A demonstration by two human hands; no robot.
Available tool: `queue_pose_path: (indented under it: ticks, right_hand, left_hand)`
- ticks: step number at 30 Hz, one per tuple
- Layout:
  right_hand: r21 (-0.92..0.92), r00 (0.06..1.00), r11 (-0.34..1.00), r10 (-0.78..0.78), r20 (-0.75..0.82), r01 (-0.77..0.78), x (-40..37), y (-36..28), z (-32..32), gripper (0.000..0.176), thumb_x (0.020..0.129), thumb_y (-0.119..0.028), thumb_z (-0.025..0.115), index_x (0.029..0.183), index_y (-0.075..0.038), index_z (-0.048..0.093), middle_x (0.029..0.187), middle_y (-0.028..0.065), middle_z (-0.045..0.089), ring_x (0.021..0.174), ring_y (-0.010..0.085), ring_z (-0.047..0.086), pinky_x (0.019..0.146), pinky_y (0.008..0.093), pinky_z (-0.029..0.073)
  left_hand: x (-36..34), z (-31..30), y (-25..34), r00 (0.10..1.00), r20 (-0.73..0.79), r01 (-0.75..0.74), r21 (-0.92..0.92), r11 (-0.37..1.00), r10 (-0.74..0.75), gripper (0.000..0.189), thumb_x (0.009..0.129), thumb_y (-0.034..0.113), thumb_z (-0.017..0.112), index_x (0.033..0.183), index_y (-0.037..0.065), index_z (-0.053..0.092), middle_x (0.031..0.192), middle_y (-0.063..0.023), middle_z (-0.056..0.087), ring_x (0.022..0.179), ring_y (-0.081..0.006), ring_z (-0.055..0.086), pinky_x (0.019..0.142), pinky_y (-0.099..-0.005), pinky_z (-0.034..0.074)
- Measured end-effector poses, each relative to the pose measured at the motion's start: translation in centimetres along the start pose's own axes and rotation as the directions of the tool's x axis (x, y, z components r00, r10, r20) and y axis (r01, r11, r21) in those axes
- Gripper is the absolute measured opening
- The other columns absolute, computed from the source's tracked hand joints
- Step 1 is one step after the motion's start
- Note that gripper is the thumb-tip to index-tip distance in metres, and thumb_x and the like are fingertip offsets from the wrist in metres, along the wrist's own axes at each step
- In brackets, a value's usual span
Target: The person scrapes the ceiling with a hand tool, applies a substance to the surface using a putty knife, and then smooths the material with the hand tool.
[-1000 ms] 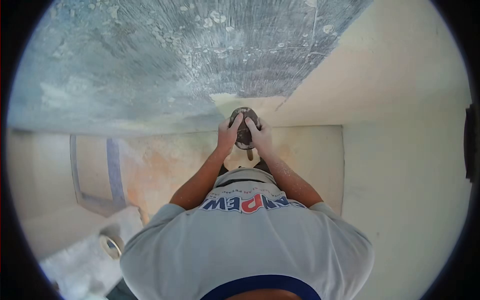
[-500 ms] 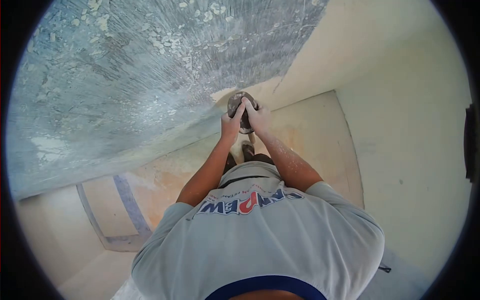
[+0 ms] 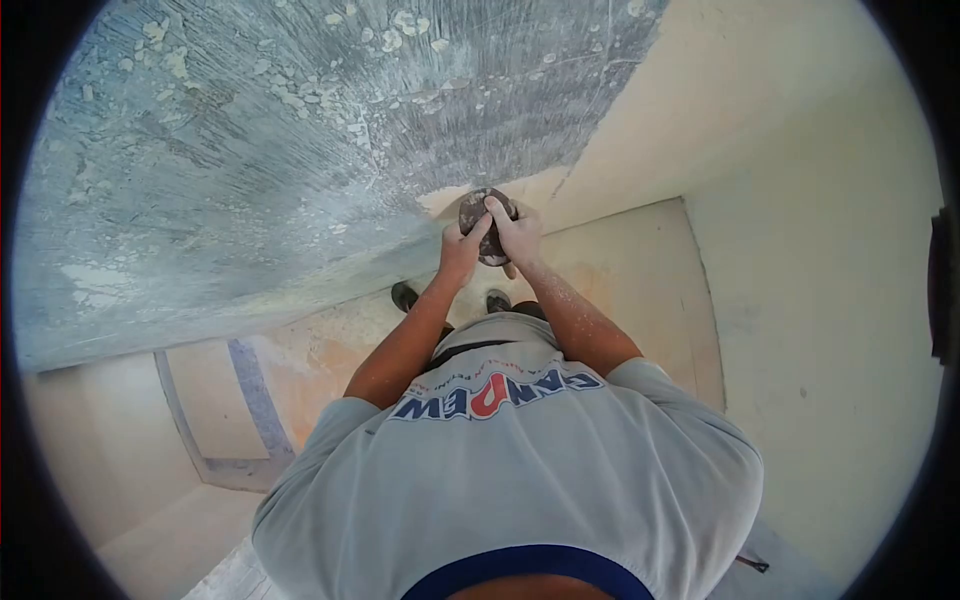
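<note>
Both of my hands hold a dark round tool (image 3: 481, 213) against the lower edge of a blue-grey scraped wall (image 3: 300, 150). My left hand (image 3: 460, 250) grips its left side, fingers curled over the disc. My right hand (image 3: 515, 235) covers its right side and top. The tool sits where the grey surface meets a pale cream patch (image 3: 450, 197). White dust covers my forearms. My grey shirt (image 3: 500, 470) fills the lower middle of the view.
A cream wall (image 3: 820, 250) stands at the right and meets the scraped wall in a corner. Below lies a dusty pale floor (image 3: 610, 280) with my two dark shoes (image 3: 405, 296). A blue-grey frame outline (image 3: 250, 400) lies at the lower left.
The view has swung right and then settled. My hands have stayed shut on the tool, shifted slightly along the wall's edge. My left shoe has come into view.
</note>
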State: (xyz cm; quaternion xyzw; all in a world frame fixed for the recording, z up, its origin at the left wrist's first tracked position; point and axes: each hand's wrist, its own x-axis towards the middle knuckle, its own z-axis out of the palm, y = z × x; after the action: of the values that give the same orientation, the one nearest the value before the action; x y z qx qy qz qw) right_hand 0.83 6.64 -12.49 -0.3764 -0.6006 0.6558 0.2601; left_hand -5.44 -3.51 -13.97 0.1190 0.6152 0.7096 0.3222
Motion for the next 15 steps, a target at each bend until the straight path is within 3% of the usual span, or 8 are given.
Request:
queue_pose_path:
  ticks: [2, 4, 5, 7, 8, 10, 13, 15]
  right_hand:
    - [-0.05, 0.988, 0.987, -0.154, -0.001, 0.154, 1.3, 2.0, 0.0, 0.039, 0.085, -0.033, 0.078, 0.074, 0.003, 0.065, 0.059, 0.006, 0.055, 0.058, 0.0093, 0.047, 0.055, 0.0322, 0.043]
    - [-0.081, 0.998, 0.995, -0.063, 0.001, 0.063, 0.0, 0.7, -0.5, 0.041, 0.085, -0.033, 0.077, 0.072, 0.003, 0.063, 0.059, 0.0066, 0.055, 0.058, 0.01, 0.047, 0.055, 0.0328, 0.042]
    - [-0.113, 0.996, 0.99, -0.089, -0.027, 0.086, -0.2, 1.3, -0.8, 0.041, 0.085, -0.033, 0.077, 0.072, 0.003, 0.063, 0.059, 0.007, 0.055, 0.058, 0.0103, 0.047, 0.055, 0.0332, 0.042]
    - [-0.19, 0.997, 0.98, -0.066, -0.03, 0.059, -0.1, 2.1, -1.3, 0.038, 0.085, -0.032, 0.076, 0.075, 0.003, 0.066, 0.062, 0.0088, 0.06, 0.059, 0.0106, 0.05, 0.056, 0.0337, 0.045]
    - [-0.188, 0.997, 0.98, -0.07, -0.036, 0.062, 0.6, 2.4, -0.7, 0.038, 0.085, -0.032, 0.076, 0.075, 0.003, 0.066, 0.062, 0.0088, 0.06, 0.059, 0.0106, 0.05, 0.056, 0.0337, 0.045]
    - [-0.015, 0.967, 0.969, -0.248, -0.05, 0.248, 1.3, 0.9, 0.7, 0.036, 0.085, -0.032, 0.077, 0.082, 0.003, 0.07, 0.066, 0.0094, 0.065, 0.06, 0.0099, 0.054, 0.058, 0.0328, 0.047]
    - [-0.112, 0.993, 0.987, -0.119, 0.007, 0.119, 0.8, 0.4, -0.3, 0.035, 0.085, -0.033, 0.077, 0.086, 0.001, 0.072, 0.065, 0.0084, 0.066, 0.061, 0.0089, 0.057, 0.059, 0.0307, 0.048]
    - [-0.175, 0.996, 0.981, -0.087, 0.005, 0.086, 0.3, 1.4, -0.6, 0.034, 0.085, -0.033, 0.077, 0.086, 0.001, 0.073, 0.064, 0.0077, 0.066, 0.06, 0.0087, 0.057, 0.059, 0.0302, 0.048]
  left_hand:
    - [0.3, 0.1, 1.3, 1.0, -0.029, 0.002, 0.103, 0.995, 0.001, 0.026, 0.094, 0.025, 0.068, 0.098, 0.0, 0.07, 0.086, -0.0004, 0.068, 0.075, -0.0085, 0.059, 0.067, -0.0277, 0.048]
    - [0.0, -0.1, 0.2, 0.995, 0.032, -0.094, 0.118, 0.988, 0.091, 0.026, 0.094, 0.025, 0.068, 0.095, -0.001, 0.07, 0.085, -0.0003, 0.067, 0.074, -0.0081, 0.058, 0.066, -0.028, 0.048]
    - [-0.1, -0.2, -0.8, 0.999, 0.042, -0.003, 0.082, 0.997, 0.0, 0.026, 0.094, 0.025, 0.068, 0.096, -0.001, 0.07, 0.085, -0.0002, 0.067, 0.073, -0.0079, 0.057, 0.065, -0.0279, 0.047]
    - [-0.1, -0.3, -2.5, 1.0, 0.015, 0.005, 0.062, 0.998, -0.006, 0.025, 0.094, 0.024, 0.068, 0.097, -0.001, 0.071, 0.085, -0.0003, 0.068, 0.074, -0.008, 0.058, 0.066, -0.0276, 0.048]
    - [0.2, -0.4, -3.1, 1.0, -0.011, 0.018, 0.045, 0.999, -0.017, 0.025, 0.094, 0.024, 0.068, 0.097, -0.001, 0.071, 0.085, -0.0004, 0.068, 0.074, -0.0082, 0.059, 0.066, -0.0274, 0.048]
    - [0.0, 0.0, 1.8, 1.0, -0.019, -0.007, 0.177, 0.984, 0.011, 0.026, 0.093, 0.024, 0.069, 0.098, -0.002, 0.072, 0.084, -0.0017, 0.069, 0.076, -0.0084, 0.061, 0.069, -0.0276, 0.05]
    - [0.5, -0.8, 0.6, 0.999, -0.007, -0.052, 0.191, 0.98, 0.054, 0.028, 0.092, 0.025, 0.07, 0.097, -0.002, 0.071, 0.084, -0.0025, 0.07, 0.078, -0.0088, 0.062, 0.071, -0.0288, 0.05]
    - [0.0, -1.2, -1.4, 0.999, 0.04, 0.013, 0.216, 0.976, -0.022, 0.026, 0.093, 0.022, 0.069, 0.103, -0.002, 0.07, 0.092, -0.0029, 0.071, 0.082, -0.0104, 0.065, 0.073, -0.029, 0.052]
